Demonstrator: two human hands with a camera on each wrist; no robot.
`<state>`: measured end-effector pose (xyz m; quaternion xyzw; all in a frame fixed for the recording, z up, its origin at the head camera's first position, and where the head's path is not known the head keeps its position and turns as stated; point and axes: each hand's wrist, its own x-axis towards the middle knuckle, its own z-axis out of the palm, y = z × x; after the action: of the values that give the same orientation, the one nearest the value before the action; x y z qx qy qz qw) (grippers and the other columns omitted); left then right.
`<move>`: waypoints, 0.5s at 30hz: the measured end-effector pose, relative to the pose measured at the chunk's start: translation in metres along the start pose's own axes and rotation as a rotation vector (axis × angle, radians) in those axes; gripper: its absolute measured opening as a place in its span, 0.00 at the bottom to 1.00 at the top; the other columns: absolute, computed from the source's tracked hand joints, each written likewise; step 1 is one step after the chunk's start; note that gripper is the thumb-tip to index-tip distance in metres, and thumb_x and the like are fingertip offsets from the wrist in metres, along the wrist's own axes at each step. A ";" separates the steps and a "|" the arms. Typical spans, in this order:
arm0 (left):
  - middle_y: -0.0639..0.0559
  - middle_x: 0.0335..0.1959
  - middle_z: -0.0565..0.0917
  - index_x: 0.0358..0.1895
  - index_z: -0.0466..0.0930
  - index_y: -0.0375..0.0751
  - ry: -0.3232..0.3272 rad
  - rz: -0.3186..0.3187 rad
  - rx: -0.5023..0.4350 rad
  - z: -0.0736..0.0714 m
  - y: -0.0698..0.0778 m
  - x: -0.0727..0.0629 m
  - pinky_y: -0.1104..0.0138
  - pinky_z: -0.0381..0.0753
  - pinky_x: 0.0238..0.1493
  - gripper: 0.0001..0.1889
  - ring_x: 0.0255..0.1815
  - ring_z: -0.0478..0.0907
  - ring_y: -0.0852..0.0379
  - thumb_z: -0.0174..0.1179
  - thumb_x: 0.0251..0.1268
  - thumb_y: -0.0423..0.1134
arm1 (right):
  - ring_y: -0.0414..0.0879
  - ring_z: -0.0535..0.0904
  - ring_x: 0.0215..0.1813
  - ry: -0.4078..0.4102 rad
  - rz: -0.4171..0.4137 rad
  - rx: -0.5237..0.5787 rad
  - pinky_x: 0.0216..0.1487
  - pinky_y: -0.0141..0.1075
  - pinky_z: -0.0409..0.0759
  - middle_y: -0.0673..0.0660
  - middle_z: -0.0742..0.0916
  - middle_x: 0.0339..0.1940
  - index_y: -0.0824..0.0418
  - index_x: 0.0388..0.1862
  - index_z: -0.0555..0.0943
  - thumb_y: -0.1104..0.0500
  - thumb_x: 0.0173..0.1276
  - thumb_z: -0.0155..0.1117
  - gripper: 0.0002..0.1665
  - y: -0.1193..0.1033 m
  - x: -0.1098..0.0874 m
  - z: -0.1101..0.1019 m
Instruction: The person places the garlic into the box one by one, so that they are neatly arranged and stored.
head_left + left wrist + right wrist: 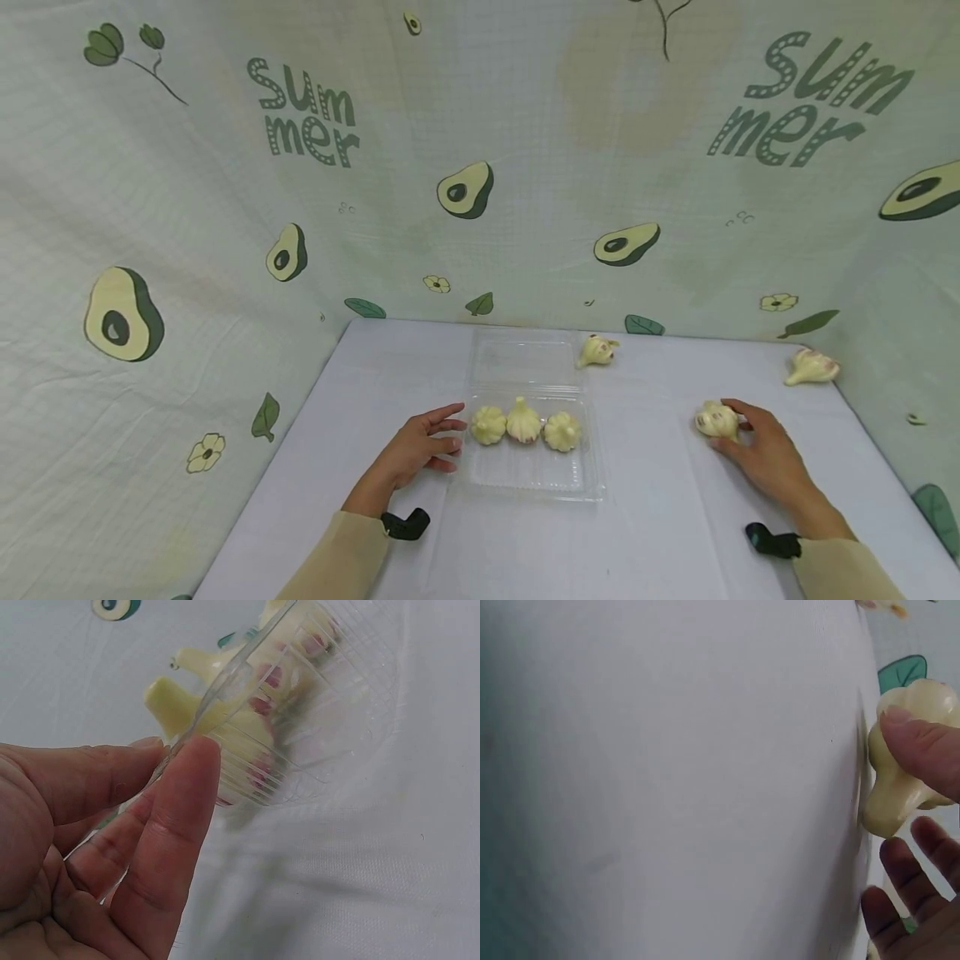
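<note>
A clear plastic clamshell box [525, 479] lies with its lid [525, 360] folded back. Three garlic bulbs sit in a row inside it: a left one [488, 425], a middle one [523, 422] with its stem up, and a right one [562, 431]. At the box's left side, my left hand [420, 446] pinches the rim between thumb and fingers, as the left wrist view shows close up. Over on the right, my right hand [768, 454] holds another garlic bulb [897, 780], thumb on one side, low over the table. Its lower fingers spread beneath the stem.
One more garlic bulb [597, 350] lies by the lid's right edge. Another loose bulb [812, 367] rests at the table's far right corner. Cloth printed with avocados [465, 190] hangs behind and along both sides of the white table [652, 533].
</note>
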<state>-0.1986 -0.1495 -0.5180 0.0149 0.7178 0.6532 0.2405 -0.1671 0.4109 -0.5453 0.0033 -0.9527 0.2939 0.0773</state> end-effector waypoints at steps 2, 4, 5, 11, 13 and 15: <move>0.36 0.71 0.77 0.82 0.66 0.45 0.002 0.000 0.001 0.000 0.000 0.000 0.62 0.91 0.38 0.36 0.43 0.85 0.56 0.66 0.73 0.28 | 0.70 0.76 0.56 -0.010 0.032 0.028 0.47 0.56 0.74 0.78 0.77 0.62 0.71 0.76 0.65 0.57 0.72 0.74 0.42 0.000 -0.001 -0.001; 0.36 0.71 0.77 0.82 0.66 0.45 0.004 0.003 0.002 0.000 0.000 0.000 0.62 0.91 0.38 0.36 0.43 0.85 0.56 0.66 0.72 0.29 | 0.72 0.77 0.58 -0.018 0.065 0.044 0.48 0.56 0.76 0.79 0.77 0.63 0.73 0.77 0.62 0.54 0.74 0.72 0.44 0.000 -0.001 -0.002; 0.36 0.71 0.77 0.82 0.66 0.45 0.004 0.004 0.003 0.000 0.000 0.000 0.62 0.91 0.38 0.37 0.43 0.85 0.56 0.66 0.72 0.29 | 0.72 0.77 0.58 -0.018 0.083 0.051 0.48 0.51 0.77 0.79 0.77 0.63 0.73 0.78 0.61 0.53 0.75 0.71 0.45 -0.001 -0.001 -0.002; 0.37 0.70 0.78 0.82 0.66 0.46 0.004 -0.001 0.002 0.000 -0.001 0.002 0.62 0.91 0.38 0.36 0.43 0.85 0.56 0.66 0.72 0.29 | 0.70 0.77 0.59 0.021 0.164 0.128 0.37 0.19 0.67 0.82 0.75 0.65 0.78 0.73 0.56 0.53 0.75 0.70 0.46 -0.002 -0.003 -0.004; 0.37 0.70 0.78 0.81 0.66 0.46 0.004 -0.003 0.000 0.000 -0.001 0.002 0.62 0.91 0.38 0.36 0.43 0.85 0.56 0.66 0.72 0.29 | 0.71 0.77 0.59 0.027 0.181 0.140 0.37 0.18 0.66 0.82 0.75 0.65 0.78 0.72 0.57 0.52 0.75 0.70 0.45 -0.003 -0.004 -0.004; 0.37 0.70 0.78 0.81 0.67 0.46 0.003 -0.005 -0.003 0.000 -0.001 0.002 0.62 0.91 0.37 0.36 0.43 0.85 0.56 0.66 0.72 0.29 | 0.70 0.78 0.59 0.026 0.182 0.130 0.37 0.20 0.66 0.81 0.76 0.64 0.77 0.72 0.58 0.51 0.75 0.71 0.45 -0.003 -0.005 -0.004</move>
<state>-0.2006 -0.1491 -0.5196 0.0115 0.7173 0.6536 0.2410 -0.1615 0.4104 -0.5408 -0.0818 -0.9269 0.3610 0.0622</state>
